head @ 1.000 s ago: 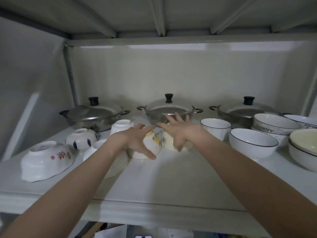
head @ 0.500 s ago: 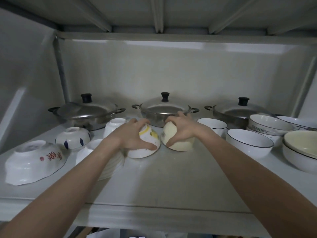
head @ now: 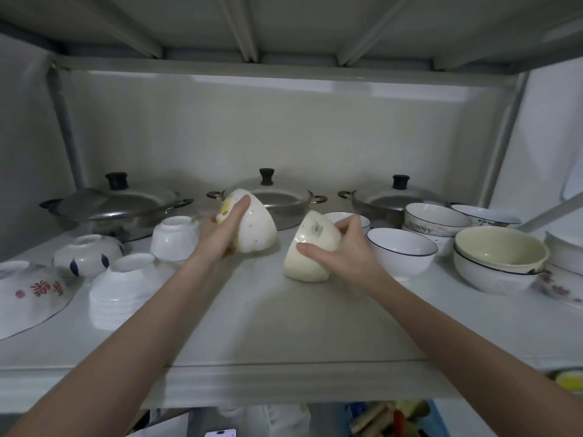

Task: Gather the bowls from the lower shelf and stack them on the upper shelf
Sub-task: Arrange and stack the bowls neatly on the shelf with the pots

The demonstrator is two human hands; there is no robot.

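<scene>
free: shelf (head: 262, 326) front-centre | blocked: bowls left/right, pots (head: 268, 200) behind

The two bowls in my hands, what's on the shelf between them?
Nothing stands between the yellow-patterned bowl and the cream bowl; the head view shows only bare shelf there, with the middle pot behind the gap.

Grey metal rack (head: 284, 378), painted, fills view. Shelf board (head: 252, 326) pale, matte, front lip rolled. Deck above (head: 284, 23) ribbed underneath, ribs running front to back. Back panel (head: 284, 130) plain off-white, faint glare band near top. Corner posts: left (head: 64, 127), right (head: 504, 134), both at rear. Side wall (head: 22, 137) grey at left, white surface (head: 552, 137) at right. Light dim, diffuse, soft shadows. Clutter below front lip, blurred.
</scene>
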